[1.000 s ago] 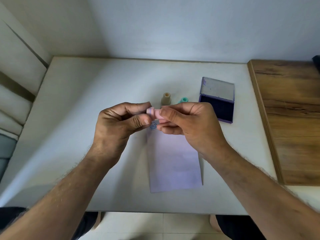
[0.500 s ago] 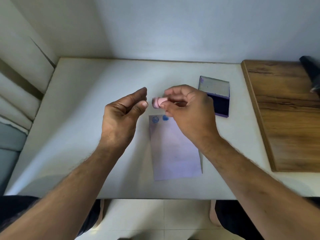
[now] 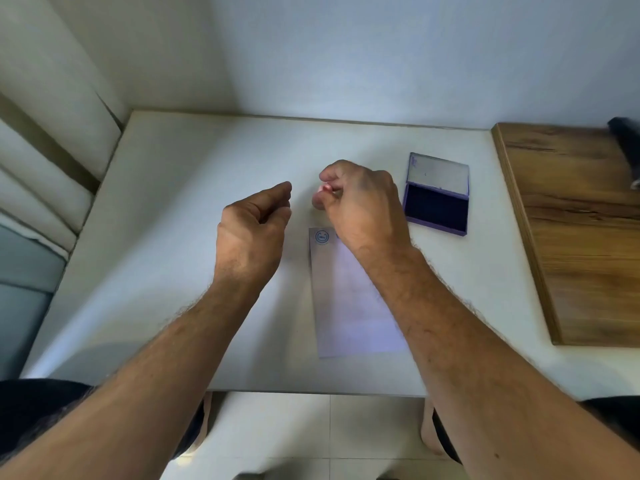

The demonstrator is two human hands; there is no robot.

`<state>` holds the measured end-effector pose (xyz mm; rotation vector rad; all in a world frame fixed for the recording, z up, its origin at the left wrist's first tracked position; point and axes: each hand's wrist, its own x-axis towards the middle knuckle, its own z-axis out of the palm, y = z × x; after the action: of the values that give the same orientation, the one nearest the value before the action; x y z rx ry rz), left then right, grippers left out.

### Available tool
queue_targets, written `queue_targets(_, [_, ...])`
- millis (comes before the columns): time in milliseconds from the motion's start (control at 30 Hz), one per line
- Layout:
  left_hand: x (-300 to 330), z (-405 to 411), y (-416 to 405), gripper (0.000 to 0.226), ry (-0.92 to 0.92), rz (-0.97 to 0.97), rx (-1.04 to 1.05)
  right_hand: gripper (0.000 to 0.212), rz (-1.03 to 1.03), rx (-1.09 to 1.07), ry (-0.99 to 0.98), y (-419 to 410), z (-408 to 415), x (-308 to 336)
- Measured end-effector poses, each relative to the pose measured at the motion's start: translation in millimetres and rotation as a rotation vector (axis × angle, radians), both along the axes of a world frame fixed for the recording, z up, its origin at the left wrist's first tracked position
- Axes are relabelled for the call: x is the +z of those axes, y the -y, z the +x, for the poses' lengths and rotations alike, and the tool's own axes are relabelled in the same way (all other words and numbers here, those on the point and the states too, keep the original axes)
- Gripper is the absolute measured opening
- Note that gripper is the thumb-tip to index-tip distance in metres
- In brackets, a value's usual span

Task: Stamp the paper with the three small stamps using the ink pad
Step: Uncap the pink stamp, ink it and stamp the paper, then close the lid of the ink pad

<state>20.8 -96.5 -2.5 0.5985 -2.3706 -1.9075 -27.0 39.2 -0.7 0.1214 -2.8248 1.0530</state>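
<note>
The white bench carries the paper, one round blue print at its far left corner. Right of the paper lies the open ink pad. Beyond the paper's far edge, the right hand pinches a pink stamp; the left hand hovers loosely curled, empty.

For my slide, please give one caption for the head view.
Right hand pinches small pink stamp above white paper; left hand empty, open purple ink pad beside.
</note>
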Motion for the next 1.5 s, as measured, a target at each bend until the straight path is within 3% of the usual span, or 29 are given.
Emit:
queue_targets(533, [-1, 2, -3, 0.032, 0.037, -0.048, -0.012, 0.022, 0.090, 0.052, -0.007, 3, -6, -5])
queue_targets(800, [10, 5, -5, 0.032, -0.027, -0.157, 0.010, 0.044, -0.044, -0.043, -0.174, -1, 3, 1])
queue_targets(1100, [29, 18, -20, 0.033, -0.021, -0.248, -0.147, 0.026, 0.000, -0.058, -0.043, -29, 30, 16])
queue_targets(1333, [59, 20, -35, 0.030, -0.107, -0.313, -0.216, 0.037, 0.082, -0.100, -0.040, -78, 58, 41])
queue_targets(1500, [67, 1, -71, 0.030, -0.164, -0.342, -0.314, 0.051, 0.107, -0.269, 0.105, -115, 59, 29])
